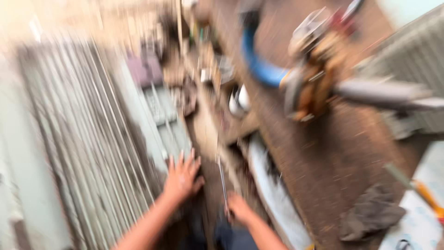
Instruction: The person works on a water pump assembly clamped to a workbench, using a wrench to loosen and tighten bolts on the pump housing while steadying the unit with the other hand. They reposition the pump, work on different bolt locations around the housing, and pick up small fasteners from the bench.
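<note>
**Two hands low in a blurred workshop view, one on a thin metal rod**

The whole frame is smeared by motion, so fine detail is lost. No container can be made out with any certainty; the nearest candidate is a pale, rounded cup-like object [239, 100] at centre, on a cluttered wooden ledge, and whatever it holds cannot be told.

At lower centre the left hand [182, 177] is spread wide, fingers apart and palm down, gripping nothing. It lies at the edge of a stack of long grey metal bars [88, 139] that fills the left half of the frame; whether it touches them is unclear.

Just to its right, the right hand [239, 208] is curled closed around the lower end of a thin metal rod [223, 180], which rises nearly upright from the fist toward mid-frame.

The right half shows a brown workbench [323, 162] dusted with filings. At upper right stands a rust-coloured bench vise [314, 78], with a blue curved piece [256, 65] beside it. A dark rag [372, 210] lies at lower right, near an orange-handled tool [428, 196].
</note>
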